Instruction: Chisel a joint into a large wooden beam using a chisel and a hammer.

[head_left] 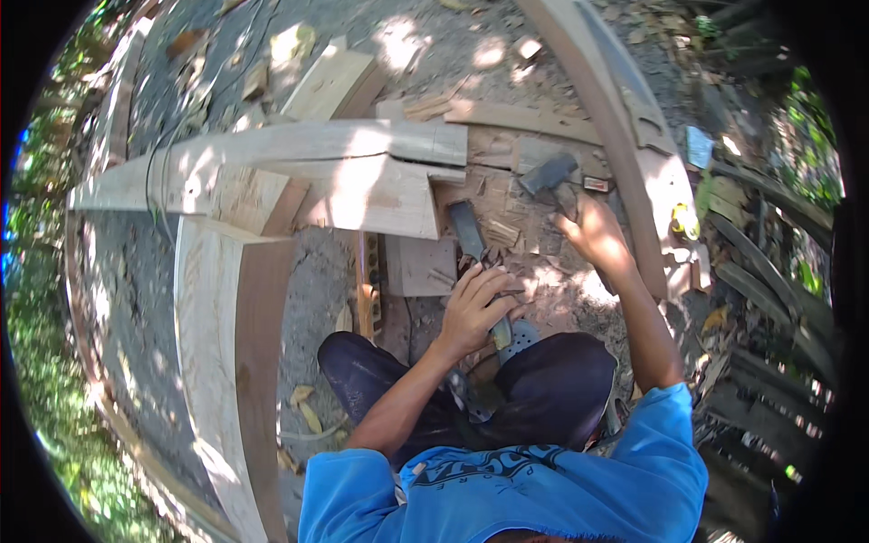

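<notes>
A wide-bladed chisel (465,228) lies among wood chips, its blade pointing away from me toward the notched end of a timber beam (371,201). My left hand (474,306) is over the chisel's middle with the fingers bent around it, and part of the handle shows below the palm. To the right, my right hand (593,231) grips a hammer (549,174) close to its dark metal head. Most of the hammer's handle is hidden by that hand. Beside the hammer head is a small red-and-white box (596,184).
A thick timber (258,362) runs toward me at left, under the beam. A long plank (602,109) slants along the right. Wood blocks (335,83) lie farther off. A grey perforated tool part (520,338) sits by my legs. Slatted wood (769,398) stands at far right.
</notes>
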Demonstrator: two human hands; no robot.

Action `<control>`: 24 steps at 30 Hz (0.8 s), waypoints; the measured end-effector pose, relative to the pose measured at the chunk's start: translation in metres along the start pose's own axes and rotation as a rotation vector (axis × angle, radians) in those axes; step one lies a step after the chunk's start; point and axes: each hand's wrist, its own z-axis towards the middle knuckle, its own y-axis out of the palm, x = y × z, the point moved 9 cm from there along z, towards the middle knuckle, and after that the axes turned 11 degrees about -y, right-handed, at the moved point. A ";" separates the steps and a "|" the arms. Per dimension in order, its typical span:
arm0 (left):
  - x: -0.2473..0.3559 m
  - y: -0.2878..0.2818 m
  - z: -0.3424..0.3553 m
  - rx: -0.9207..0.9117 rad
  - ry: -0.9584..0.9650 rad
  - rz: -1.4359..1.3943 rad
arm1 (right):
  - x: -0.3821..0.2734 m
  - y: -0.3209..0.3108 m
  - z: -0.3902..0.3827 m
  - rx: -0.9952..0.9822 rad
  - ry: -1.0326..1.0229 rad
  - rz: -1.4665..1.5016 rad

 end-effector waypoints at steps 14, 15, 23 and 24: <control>0.036 -0.009 0.056 -0.201 0.140 0.343 | 0.016 0.014 -0.007 0.060 0.034 0.337; 0.030 -0.021 0.054 -0.017 0.082 0.273 | 0.016 0.016 -0.012 0.089 0.034 0.425; 0.006 0.006 -0.021 0.515 -0.129 0.053 | -0.006 0.034 -0.133 0.457 -0.114 0.825; 0.000 0.003 -0.030 0.621 -0.155 -0.066 | -0.013 0.039 -0.147 0.461 -0.156 0.814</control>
